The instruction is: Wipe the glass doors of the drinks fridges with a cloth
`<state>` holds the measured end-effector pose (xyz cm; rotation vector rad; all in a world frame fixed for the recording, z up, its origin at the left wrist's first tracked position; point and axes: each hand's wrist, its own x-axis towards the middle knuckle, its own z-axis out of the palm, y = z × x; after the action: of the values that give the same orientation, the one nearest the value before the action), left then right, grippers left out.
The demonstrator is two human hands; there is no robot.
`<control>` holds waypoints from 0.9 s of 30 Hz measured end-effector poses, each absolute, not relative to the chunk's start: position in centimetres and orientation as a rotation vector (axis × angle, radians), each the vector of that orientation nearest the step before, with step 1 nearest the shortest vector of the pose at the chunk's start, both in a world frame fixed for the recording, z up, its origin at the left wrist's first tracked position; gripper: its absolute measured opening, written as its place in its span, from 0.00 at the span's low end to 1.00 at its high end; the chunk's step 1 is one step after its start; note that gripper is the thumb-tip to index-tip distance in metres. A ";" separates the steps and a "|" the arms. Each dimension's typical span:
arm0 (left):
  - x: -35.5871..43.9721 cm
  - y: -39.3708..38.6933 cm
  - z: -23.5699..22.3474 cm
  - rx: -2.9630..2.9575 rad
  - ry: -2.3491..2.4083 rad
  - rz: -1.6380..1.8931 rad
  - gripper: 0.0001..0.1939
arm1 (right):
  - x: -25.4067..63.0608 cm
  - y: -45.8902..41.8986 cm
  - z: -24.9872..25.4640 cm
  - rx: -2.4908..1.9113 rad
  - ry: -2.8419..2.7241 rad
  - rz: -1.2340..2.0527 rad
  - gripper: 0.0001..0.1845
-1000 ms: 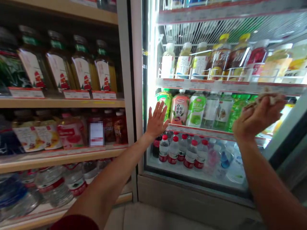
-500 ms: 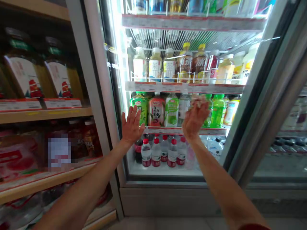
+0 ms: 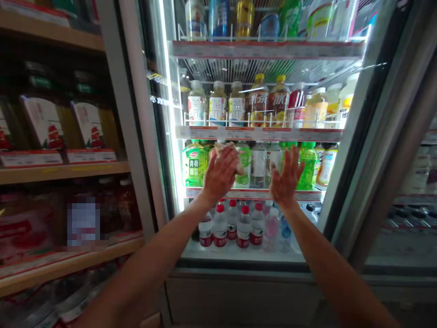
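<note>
In the head view, my left hand (image 3: 221, 174) lies over a crumpled, pale cloth (image 3: 240, 169) at the glass door (image 3: 164, 98) of a lit drinks fridge. Its fingers point up and to the right, and bits of the cloth show around them. To its right, my right hand (image 3: 286, 178) is raised with fingers apart and holds nothing. Whether its palm touches the glass I cannot tell. Behind the hands stand a green tea bottle (image 3: 194, 166), clear bottles (image 3: 258, 164) and a bright green bottle (image 3: 308, 166), partly covered by my hands.
Small red-capped bottles (image 3: 243, 228) stand on the fridge floor. Several more drinks fill the upper shelves (image 3: 266, 49). At left, a wooden shelf (image 3: 68, 172) carries large dark bottles (image 3: 89, 120). A thick metal door frame (image 3: 385, 150) slants along the right.
The cloth has passed from my right hand to my left. My left hand has moved right across the door, and my right hand has opened. The view has shifted slightly.
</note>
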<state>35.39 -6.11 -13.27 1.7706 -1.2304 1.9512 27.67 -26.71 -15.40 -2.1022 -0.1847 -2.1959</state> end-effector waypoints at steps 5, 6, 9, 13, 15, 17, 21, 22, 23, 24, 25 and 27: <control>36.5 -2.5 -10.5 1.604 -0.798 2.000 0.19 | 28.3 -29.0 -16.3 -2.312 -0.024 -2.249 0.30; 36.0 -3.7 -10.6 1.596 -0.825 1.977 0.19 | 28.3 -28.9 -16.4 -2.319 -0.031 -2.254 0.30; 34.0 -9.0 -12.1 1.683 -1.182 1.887 0.21 | 28.1 -28.6 -16.5 -2.307 -0.064 -2.274 0.30; 34.1 -9.1 -12.7 1.757 -1.351 1.853 0.13 | 28.0 -28.9 -16.5 -2.297 -0.078 -2.278 0.30; 35.5 -5.8 -11.5 1.707 -1.183 1.926 0.13 | 28.0 -28.9 -16.5 -2.291 -0.071 -2.274 0.29; 36.6 -3.3 -10.2 1.627 -0.836 1.984 0.19 | 28.0 -28.8 -16.6 -2.288 -0.058 -2.272 0.29; 35.6 -5.2 -11.2 1.656 -0.872 1.969 0.21 | 27.9 -28.6 -16.6 -2.283 -0.047 -2.274 0.28; 35.0 -6.3 -12.1 1.707 -1.090 1.971 0.19 | 27.9 -28.7 -16.6 -2.281 -0.054 -2.274 0.28; 34.7 -6.9 -12.9 1.742 -1.331 1.977 0.19 | 27.9 -28.7 -16.6 -2.279 -0.061 -2.276 0.28; 34.5 -7.0 -13.5 1.776 -1.482 1.969 0.18 | 27.9 -28.8 -16.6 -2.275 -0.069 -2.280 0.28; 34.7 -6.3 -13.8 1.802 -1.542 1.972 0.18 | 27.9 -28.9 -16.6 -2.269 -0.075 -2.287 0.27; 35.7 -3.6 -13.5 1.825 -1.295 2.010 0.18 | 27.9 -28.9 -16.6 -2.254 -0.080 -2.303 0.27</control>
<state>35.75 -3.59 -13.48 1.8248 -1.2945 2.0101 27.93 -28.89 -16.62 -2.2538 -0.0802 -2.3027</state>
